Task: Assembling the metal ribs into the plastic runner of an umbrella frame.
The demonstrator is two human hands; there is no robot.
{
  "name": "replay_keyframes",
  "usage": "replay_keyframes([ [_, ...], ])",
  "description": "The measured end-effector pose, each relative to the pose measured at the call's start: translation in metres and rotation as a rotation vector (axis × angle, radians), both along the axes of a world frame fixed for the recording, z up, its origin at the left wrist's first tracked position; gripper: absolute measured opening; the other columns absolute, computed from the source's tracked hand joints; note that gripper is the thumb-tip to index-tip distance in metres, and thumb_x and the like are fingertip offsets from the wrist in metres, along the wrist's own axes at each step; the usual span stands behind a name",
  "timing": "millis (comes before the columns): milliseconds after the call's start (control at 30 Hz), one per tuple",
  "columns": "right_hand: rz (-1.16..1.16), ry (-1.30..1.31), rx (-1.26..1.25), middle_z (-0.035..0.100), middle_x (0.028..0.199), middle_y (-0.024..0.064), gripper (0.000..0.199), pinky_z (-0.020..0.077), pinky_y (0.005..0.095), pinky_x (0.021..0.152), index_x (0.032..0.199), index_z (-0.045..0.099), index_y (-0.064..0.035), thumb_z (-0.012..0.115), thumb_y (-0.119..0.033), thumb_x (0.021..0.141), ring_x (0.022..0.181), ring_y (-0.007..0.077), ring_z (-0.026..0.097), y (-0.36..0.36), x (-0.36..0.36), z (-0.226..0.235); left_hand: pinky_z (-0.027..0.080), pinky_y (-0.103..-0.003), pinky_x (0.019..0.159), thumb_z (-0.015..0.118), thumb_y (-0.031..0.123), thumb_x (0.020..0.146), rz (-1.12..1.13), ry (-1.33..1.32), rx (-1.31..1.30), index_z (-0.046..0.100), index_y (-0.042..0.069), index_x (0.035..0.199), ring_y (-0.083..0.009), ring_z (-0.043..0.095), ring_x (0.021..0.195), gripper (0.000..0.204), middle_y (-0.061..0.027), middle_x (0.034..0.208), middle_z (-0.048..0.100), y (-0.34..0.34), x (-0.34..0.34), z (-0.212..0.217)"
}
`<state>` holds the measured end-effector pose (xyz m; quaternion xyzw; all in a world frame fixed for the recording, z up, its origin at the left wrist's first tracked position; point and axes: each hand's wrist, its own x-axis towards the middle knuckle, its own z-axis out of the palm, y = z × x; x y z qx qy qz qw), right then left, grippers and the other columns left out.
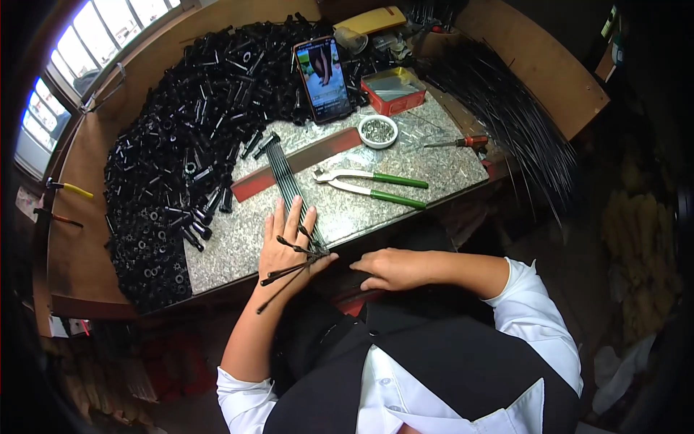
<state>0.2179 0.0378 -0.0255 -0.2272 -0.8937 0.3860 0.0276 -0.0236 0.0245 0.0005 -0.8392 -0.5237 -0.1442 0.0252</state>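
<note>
Across the red bar [325, 150] lies a bundle of thin dark rods [280, 168], far ends beside black fittings, near ends fanned over the wrist. The left hand [276, 252] lies on the near side of the bar, palm down with fingers extended — probably to keep the rods together; whether the thumb pinches them I cannot tell. The right hand [394, 269], nearer the wearer, is loosely curled; its palm is hidden, so its grip is unclear. Green-handled pincers [400, 180] lie on the bar's near side — seemingly within easy reach. By the bar's right end sits a white bowl [377, 145]; beyond the bar stands a phone [325, 79], apparently tilted for viewing.
</note>
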Motion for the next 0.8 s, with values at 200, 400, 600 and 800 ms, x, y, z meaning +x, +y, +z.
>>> replay_keyframes([
  [200, -0.011, 0.009, 0.028, 0.060, 0.100, 0.0207, 0.045, 0.0479, 0.0410, 0.082, 0.120, 0.052, 0.0037, 0.058, -0.029, 0.090, 0.094, 0.0362, 0.059, 0.010, 0.002, 0.034, 0.021, -0.051, 0.110, 0.073, 0.057, 0.065, 0.062, 0.016, -0.041, 0.039, 0.010, 0.139, -0.0409, 0.022, 0.137, 0.094, -0.0206, 0.148, 0.026, 0.005, -0.003, 0.005],
  [400, -0.160, 0.242, 0.197, 0.066, 0.091, 0.0179, 0.030, 0.0501, 0.0362, 0.076, 0.107, 0.062, 0.0033, 0.065, -0.016, 0.085, 0.085, 0.0311, 0.065, 0.051, 0.016, 0.083, 0.021, -0.051, 0.110, 0.075, 0.055, 0.063, 0.060, 0.031, -0.058, 0.035, 0.007, 0.140, -0.0410, 0.021, 0.138, 0.099, -0.0219, 0.148, 0.025, 0.003, -0.002, 0.006],
  [600, -0.600, 0.242, 0.654, 0.066, 0.087, 0.0172, 0.016, 0.0502, 0.0385, 0.074, 0.090, 0.068, -0.0002, 0.062, -0.013, 0.083, 0.082, 0.0319, 0.064, 0.176, 0.046, 0.106, 0.020, -0.051, 0.111, 0.076, 0.058, 0.060, 0.028, 0.014, -0.085, 0.034, 0.006, 0.141, -0.0422, 0.020, 0.138, 0.105, -0.0234, 0.148, 0.024, 0.004, 0.001, 0.008],
  [800, -0.742, -0.244, 0.808, 0.066, 0.091, 0.0185, 0.012, 0.0503, 0.0416, 0.075, 0.086, 0.070, -0.0042, 0.061, -0.008, 0.077, 0.085, 0.0346, 0.064, 0.267, 0.060, 0.081, 0.020, -0.051, 0.111, 0.074, 0.061, 0.062, 0.038, 0.029, -0.064, 0.035, 0.005, 0.140, -0.0430, 0.020, 0.138, 0.103, -0.0248, 0.148, 0.023, 0.002, 0.000, 0.008],
])
